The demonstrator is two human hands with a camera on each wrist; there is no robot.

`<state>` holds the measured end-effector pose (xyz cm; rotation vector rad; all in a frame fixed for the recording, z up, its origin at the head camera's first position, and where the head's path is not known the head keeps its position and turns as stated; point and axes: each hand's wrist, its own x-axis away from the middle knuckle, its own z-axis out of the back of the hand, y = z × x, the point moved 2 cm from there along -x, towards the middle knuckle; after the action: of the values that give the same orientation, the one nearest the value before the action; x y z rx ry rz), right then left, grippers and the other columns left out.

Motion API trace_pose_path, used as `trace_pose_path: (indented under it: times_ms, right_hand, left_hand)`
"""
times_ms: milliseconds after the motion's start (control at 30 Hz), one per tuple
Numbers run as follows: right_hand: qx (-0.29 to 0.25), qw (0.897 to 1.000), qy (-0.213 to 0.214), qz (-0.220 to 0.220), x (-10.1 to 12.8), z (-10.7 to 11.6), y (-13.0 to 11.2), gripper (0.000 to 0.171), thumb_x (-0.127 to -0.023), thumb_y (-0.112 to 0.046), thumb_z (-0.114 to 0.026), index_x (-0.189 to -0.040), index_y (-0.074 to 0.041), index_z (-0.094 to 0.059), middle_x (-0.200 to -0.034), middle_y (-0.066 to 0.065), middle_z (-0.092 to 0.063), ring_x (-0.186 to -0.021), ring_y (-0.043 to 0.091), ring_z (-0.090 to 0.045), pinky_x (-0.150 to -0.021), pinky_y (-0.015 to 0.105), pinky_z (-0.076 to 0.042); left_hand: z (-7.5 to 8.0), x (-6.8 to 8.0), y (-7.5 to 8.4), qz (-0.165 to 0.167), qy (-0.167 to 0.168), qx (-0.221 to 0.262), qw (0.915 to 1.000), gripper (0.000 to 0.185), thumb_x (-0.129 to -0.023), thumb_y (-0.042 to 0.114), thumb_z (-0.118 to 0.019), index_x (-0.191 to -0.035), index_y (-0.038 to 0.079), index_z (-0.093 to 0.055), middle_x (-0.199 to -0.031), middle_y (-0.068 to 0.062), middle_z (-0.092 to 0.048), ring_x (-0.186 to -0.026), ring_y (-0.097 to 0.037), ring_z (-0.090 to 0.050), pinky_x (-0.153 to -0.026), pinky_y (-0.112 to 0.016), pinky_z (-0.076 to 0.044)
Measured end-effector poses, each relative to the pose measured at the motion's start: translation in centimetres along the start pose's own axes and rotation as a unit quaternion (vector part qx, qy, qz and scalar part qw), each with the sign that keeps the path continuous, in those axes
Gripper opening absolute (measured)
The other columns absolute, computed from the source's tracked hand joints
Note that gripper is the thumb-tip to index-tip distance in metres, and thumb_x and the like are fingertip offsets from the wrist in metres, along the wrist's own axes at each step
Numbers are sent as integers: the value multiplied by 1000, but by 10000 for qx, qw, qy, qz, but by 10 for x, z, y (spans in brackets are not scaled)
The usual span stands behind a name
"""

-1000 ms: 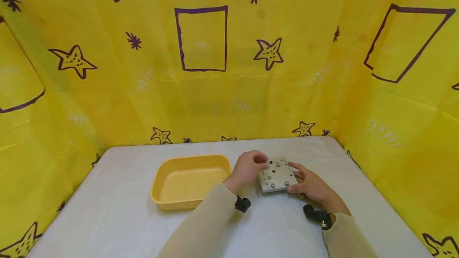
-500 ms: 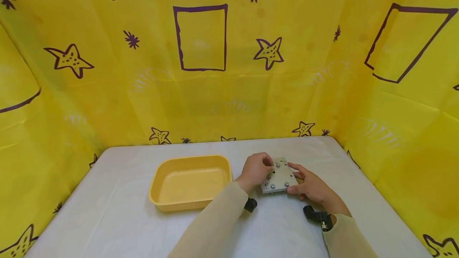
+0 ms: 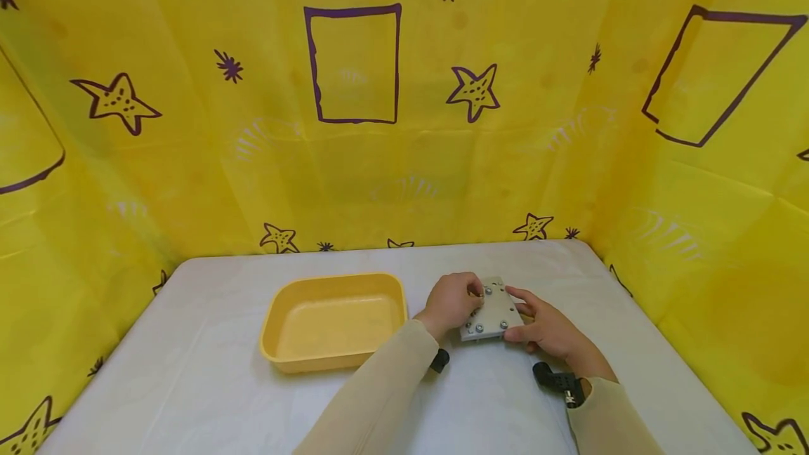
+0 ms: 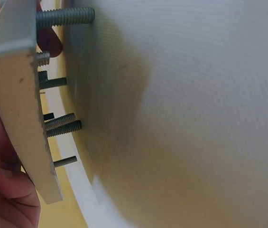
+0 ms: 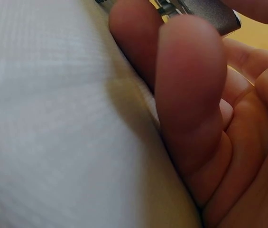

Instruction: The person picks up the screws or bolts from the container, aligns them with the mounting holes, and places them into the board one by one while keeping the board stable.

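In the head view a square metal plate [image 3: 496, 311] with holes and several bolts stands a little above the table. My right hand [image 3: 550, 327] grips its right side, thumb at the near corner and fingers along the far edge. My left hand [image 3: 451, 302] reaches over the plate's left part, thumb and fingers pinched together on its top face at a bolt; the bolt's head is hidden by the fingertips. In the left wrist view, threaded bolt shanks [image 4: 67, 17] of several sizes stick out of the plate's underside, while the curled left fingers [image 4: 13, 185] lie against the other face.
A yellow tray [image 3: 272, 335] stands left of the plate, beside the left forearm. White cloth covers the table [image 3: 208, 385]. A yellow curtain [image 3: 354, 181] with drawn stars encloses the back and both sides.
My left hand has shifted right, further over the plate, and its fingertips cover more of the top face. The right hand keeps its grip on the plate's side.
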<state>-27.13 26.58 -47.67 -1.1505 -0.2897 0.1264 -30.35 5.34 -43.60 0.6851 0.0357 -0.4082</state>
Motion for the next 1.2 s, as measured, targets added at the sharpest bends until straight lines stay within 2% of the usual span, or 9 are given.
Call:
trace_pose_path:
  times_ms: [167, 333, 467, 600, 767, 867, 967, 1067, 1200]
  right_hand:
    - [-32, 10000, 3, -6, 0, -1, -1, 98, -77, -25, -87, -157, -21, -30, -144, 21, -48, -61, 28, -52, -53, 33, -47]
    - [-51, 10000, -8, 35, -3, -2, -1, 97, -78, -22, -86, -157, -20, -30, -145, 21, -48, -64, 28, -53, -53, 33, -46]
    - [2, 10000, -13, -4, -4, -3, 0, 98, -76, -26, -87, -157, -22, -31, -146, 21, -47, -65, 29, -54, -54, 33, -47]
    - [28, 10000, -44, 7, -6, -1, 1, 99, -76, -27, -88, -157, -21, -31, -146, 22, -46, -64, 28, -54, -54, 33, -48]
    - [89, 10000, -22, 37, -9, 2, -1, 99, -76, -27, -87, -157, -21, -30, -146, 22, -45, -64, 29, -54, -55, 34, -48]
    - [133, 9999, 0, -43, -11, 1, -2, 100, -75, -29, -88, -157, -23, -31, -147, 21, -45, -63, 29, -54, -56, 33, -49]
    - [219, 9997, 64, -107, -11, 2, -4, 100, -75, -30, -88, -157, -23, -30, -148, 21, -44, -63, 29, -55, -58, 34, -49]
    - [342, 9991, 150, -180, -7, 2, -4, 100, -75, -30, -88, -157, -21, -31, -147, 22, -44, -63, 28, -55, -59, 35, -50]
    - [536, 9982, 104, -259, -3, 0, -1, 101, -76, -32, -88, -157, -17, -29, -146, 23, -45, -63, 28, -56, -61, 36, -50]
  left_hand:
    - [1, 1, -1, -77, -7, -86, 9999, 10, -90, 17, -75, -87, 21, -67, -82, 12, -62, -76, -9, -53, -72, -24, -44]
    - [4, 3, -2, -342, -208, -442, 9982, 9, -93, 14, -69, -89, 20, -74, -98, 8, -69, -96, -11, -61, -90, -26, -46]
    - [8, 8, -3, -184, -335, -290, 9988, 16, -95, 10, -63, -97, 19, -76, -112, 4, -68, -110, -13, -59, -100, -30, -42]
    - [19, 19, 1, 61, -199, 36, 9998, 18, -96, 11, -60, -104, 17, -75, -119, 2, -66, -119, -17, -56, -104, -34, -40]
    - [36, 35, 1, 66, 79, 116, 9999, 18, -98, 16, -61, -112, 13, -73, -120, -1, -64, -118, -20, -56, -102, -36, -42]
    - [49, 47, -5, 68, 136, -75, 9999, 23, -98, 19, -61, -118, 11, -71, -123, -4, -62, -117, -22, -56, -102, -38, -43]
    - [62, 59, -13, 168, 137, -350, 9992, 33, -99, 26, -61, -127, 9, -66, -131, -8, -58, -122, -26, -52, -105, -42, -39]
    - [74, 71, -22, 353, 218, -721, 9965, 42, -99, 32, -62, -132, 7, -62, -137, -13, -55, -129, -33, -45, -108, -50, -33]
    - [85, 88, -35, 725, 310, -1175, 9899, 51, -98, 39, -62, -136, 6, -58, -141, -19, -50, -132, -42, -39, -106, -59, -30]
